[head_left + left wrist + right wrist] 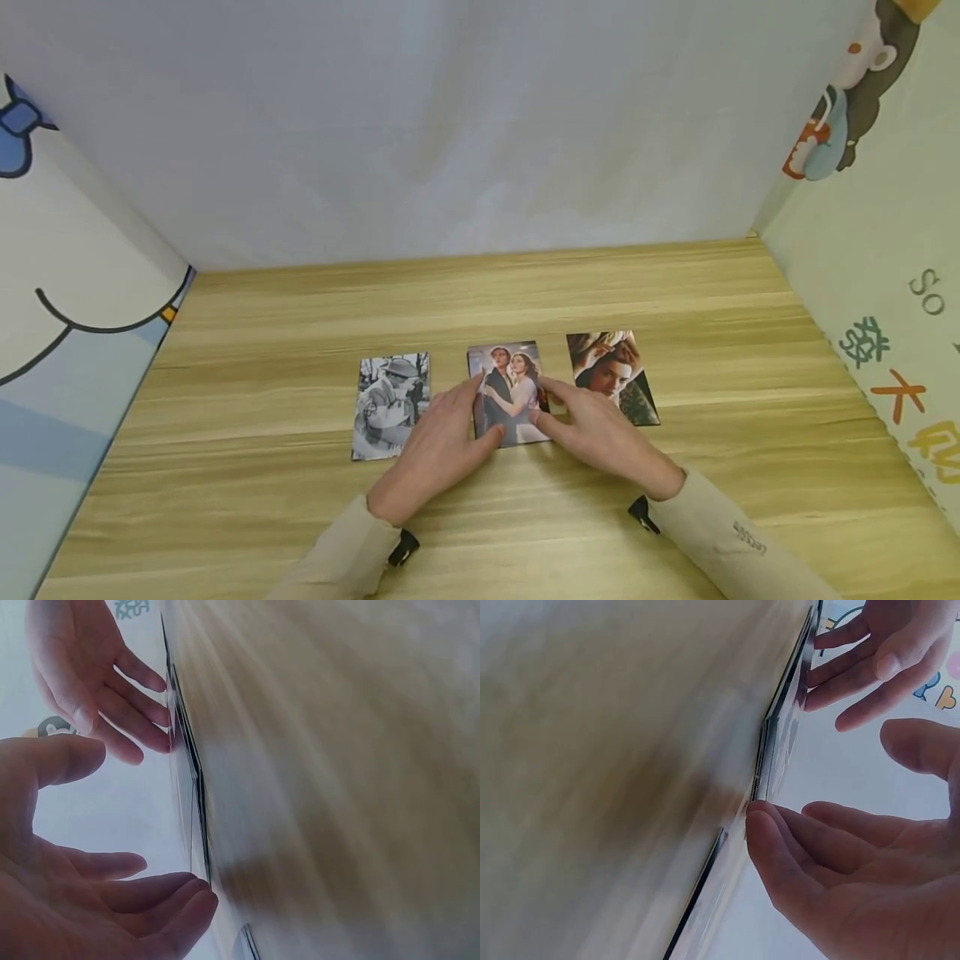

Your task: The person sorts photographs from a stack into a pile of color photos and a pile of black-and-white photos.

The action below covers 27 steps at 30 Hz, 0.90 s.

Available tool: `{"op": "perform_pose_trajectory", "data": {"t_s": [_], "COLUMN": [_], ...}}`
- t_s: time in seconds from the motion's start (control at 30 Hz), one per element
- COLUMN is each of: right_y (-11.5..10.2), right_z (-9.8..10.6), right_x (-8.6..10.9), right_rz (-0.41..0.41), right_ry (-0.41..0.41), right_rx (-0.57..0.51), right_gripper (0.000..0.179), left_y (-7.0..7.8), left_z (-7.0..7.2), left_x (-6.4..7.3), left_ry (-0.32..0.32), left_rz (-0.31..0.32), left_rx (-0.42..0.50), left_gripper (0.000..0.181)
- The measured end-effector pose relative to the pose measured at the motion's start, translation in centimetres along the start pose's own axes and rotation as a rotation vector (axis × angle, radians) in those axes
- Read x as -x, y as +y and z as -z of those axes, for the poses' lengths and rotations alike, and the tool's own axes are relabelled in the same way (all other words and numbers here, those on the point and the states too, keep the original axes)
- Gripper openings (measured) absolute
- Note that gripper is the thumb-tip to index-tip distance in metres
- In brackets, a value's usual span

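Observation:
Between my two hands lies the middle picture card (510, 392), showing a couple; the wrist views show a thin layered edge, like a small stack. My left hand (442, 437) has its fingertips at the card's left edge, with the thumb near its lower part. On the opposite side, my right hand (603, 429) keeps its fingertips at the right edge. Both thumbs stand apart from the fingers in the wrist views. A black-and-white picture card (386, 400) lies left of the left hand. Partly behind the right hand is a picture card with a face (618, 375).
The wooden-patterned tabletop (262, 358) meets a pale back wall (465, 133). Printed side panels stand at left (75, 250) and right (862, 275).

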State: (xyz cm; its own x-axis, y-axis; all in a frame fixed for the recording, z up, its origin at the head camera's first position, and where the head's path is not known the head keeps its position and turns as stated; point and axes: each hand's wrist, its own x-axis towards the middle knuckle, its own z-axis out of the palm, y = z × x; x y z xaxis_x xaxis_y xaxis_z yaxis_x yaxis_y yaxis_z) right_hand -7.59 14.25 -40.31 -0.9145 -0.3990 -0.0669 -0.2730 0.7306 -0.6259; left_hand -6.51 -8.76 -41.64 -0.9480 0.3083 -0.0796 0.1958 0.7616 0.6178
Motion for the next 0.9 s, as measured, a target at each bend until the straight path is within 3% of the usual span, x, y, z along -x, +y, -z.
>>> {"op": "perform_pose_trajectory", "data": {"t_s": [0.3, 0.6, 0.9], "right_y": [-0.21, -0.23, -0.11], "right_z": [0.1, -0.01, -0.07], "right_x": [0.26, 0.5, 0.62], "right_rz": [-0.028, -0.051, -0.031], "right_ry": [0.045, 0.047, 0.076], "right_rx": [-0.029, -0.158, -0.205], "right_gripper": [0.054, 0.054, 0.053], "left_y": [0.1, 0.18, 0.05], "left_z": [0.12, 0.18, 0.14], "left_x": [0.22, 0.45, 0.52], "left_ry": [0.059, 0.15, 0.165], "left_rz": [0.006, -0.037, -0.052], "left_rx": [0.068, 0.083, 0.164], "left_gripper": [0.075, 0.069, 0.07]}}
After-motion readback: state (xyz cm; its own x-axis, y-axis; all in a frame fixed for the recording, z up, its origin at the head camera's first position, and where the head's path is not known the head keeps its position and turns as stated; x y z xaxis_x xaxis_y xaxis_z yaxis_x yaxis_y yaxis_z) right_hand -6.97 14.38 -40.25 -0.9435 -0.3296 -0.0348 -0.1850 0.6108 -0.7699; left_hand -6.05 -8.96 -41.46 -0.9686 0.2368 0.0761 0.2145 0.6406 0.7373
